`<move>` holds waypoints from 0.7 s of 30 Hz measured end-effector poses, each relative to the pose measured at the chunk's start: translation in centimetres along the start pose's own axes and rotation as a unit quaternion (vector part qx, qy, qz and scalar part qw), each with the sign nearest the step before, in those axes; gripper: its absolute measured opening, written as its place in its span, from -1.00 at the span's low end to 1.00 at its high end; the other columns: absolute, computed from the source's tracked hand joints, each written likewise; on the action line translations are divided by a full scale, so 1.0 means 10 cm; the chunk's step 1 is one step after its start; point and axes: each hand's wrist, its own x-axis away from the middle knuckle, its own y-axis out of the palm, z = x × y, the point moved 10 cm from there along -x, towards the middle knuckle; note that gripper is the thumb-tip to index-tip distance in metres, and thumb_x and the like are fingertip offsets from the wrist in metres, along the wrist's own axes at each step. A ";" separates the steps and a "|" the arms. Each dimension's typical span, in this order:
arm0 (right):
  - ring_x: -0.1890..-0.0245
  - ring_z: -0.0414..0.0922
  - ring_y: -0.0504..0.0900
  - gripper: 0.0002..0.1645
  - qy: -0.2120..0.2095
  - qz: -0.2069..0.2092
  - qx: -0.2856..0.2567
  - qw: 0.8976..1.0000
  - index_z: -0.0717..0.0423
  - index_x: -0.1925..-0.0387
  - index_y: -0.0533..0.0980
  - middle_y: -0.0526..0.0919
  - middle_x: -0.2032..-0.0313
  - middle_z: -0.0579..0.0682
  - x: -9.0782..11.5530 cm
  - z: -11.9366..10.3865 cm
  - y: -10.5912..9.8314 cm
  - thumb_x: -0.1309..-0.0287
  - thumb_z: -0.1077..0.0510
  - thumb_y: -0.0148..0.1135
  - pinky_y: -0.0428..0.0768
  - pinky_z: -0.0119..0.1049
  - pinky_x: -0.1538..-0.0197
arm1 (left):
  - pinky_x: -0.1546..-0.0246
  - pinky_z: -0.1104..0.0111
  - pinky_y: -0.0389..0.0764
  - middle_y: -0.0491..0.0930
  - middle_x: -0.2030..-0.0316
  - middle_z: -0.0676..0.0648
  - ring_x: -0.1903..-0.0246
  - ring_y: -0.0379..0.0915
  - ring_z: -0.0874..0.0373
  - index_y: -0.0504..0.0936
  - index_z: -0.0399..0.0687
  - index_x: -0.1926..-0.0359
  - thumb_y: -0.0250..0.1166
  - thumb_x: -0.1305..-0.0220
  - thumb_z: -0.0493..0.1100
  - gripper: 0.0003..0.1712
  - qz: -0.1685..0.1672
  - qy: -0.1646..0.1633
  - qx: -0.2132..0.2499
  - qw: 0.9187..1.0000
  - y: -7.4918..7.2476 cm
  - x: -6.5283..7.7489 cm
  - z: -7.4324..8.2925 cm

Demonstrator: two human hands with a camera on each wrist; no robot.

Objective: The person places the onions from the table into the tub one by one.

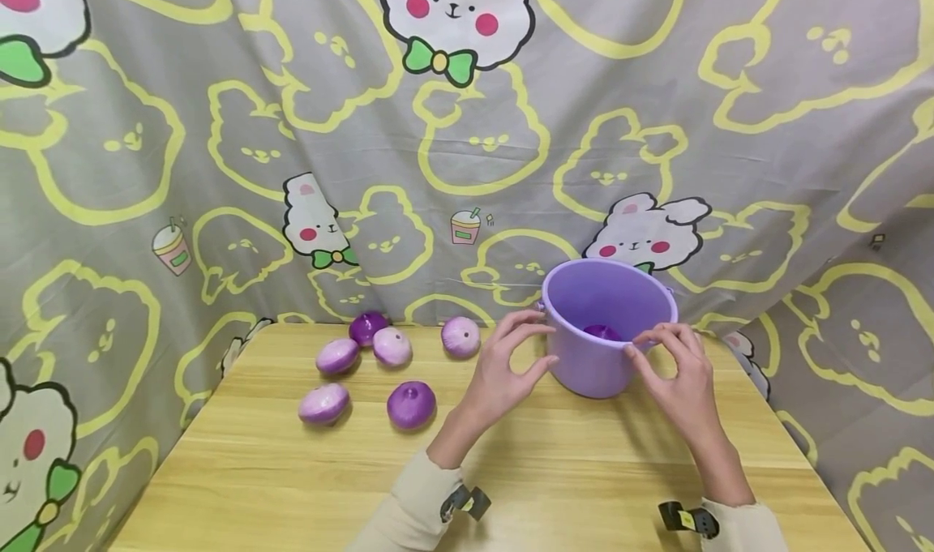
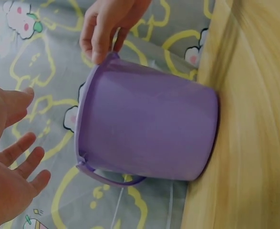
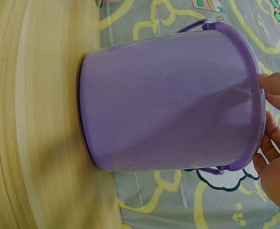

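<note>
A purple bucket stands upright on the right half of the table, a dark purple onion partly visible inside. At its front-right rim, my right hand pinches the edge with thumb and fingers. My left hand is beside the left rim, fingers spread and loosely bent; in the left wrist view this hand is apart from the bucket. Several purple onions lie left of the bucket, including a dark one nearest it at the front and a paler one farther back.
The wooden table meets a grey patterned curtain at its back edge. More onions, one of them pale purple, are grouped toward the left. The bucket's handle hangs down on the far side.
</note>
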 end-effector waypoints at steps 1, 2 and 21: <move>0.03 -0.01 0.42 -0.72 0.002 -0.001 0.001 1.000 0.20 0.31 0.67 0.56 0.20 0.13 0.00 0.01 0.00 0.10 0.41 0.57 0.24 -0.39 -0.18 | -0.35 0.26 0.42 0.57 -0.19 -0.11 -0.27 0.45 0.06 0.70 -0.09 -0.07 0.54 -0.18 -0.23 -0.59 -0.001 -0.003 -0.001 1.000 -0.01 0.01 0.00; 0.03 -0.01 0.42 -0.73 0.003 -0.002 0.001 1.000 0.21 0.31 0.67 0.56 0.20 0.13 0.00 0.01 0.00 0.10 0.41 0.57 0.24 -0.39 -0.18 | -0.34 0.25 0.42 0.56 -0.19 -0.10 -0.27 0.44 0.07 0.70 -0.08 -0.07 0.54 -0.18 -0.22 -0.58 -0.002 -0.005 -0.002 1.000 -0.01 0.03 -0.01; 0.00 0.01 0.43 -0.74 0.009 -0.008 0.004 1.000 0.21 0.31 0.66 0.55 0.20 0.12 0.00 0.04 0.02 0.08 0.40 0.56 0.24 -0.35 -0.20 | -0.30 0.15 0.47 0.55 -0.21 -0.09 -0.25 0.44 -0.01 0.71 -0.12 -0.04 0.52 -0.17 -0.29 -0.61 0.037 -0.021 -0.005 0.999 -0.37 0.24 0.01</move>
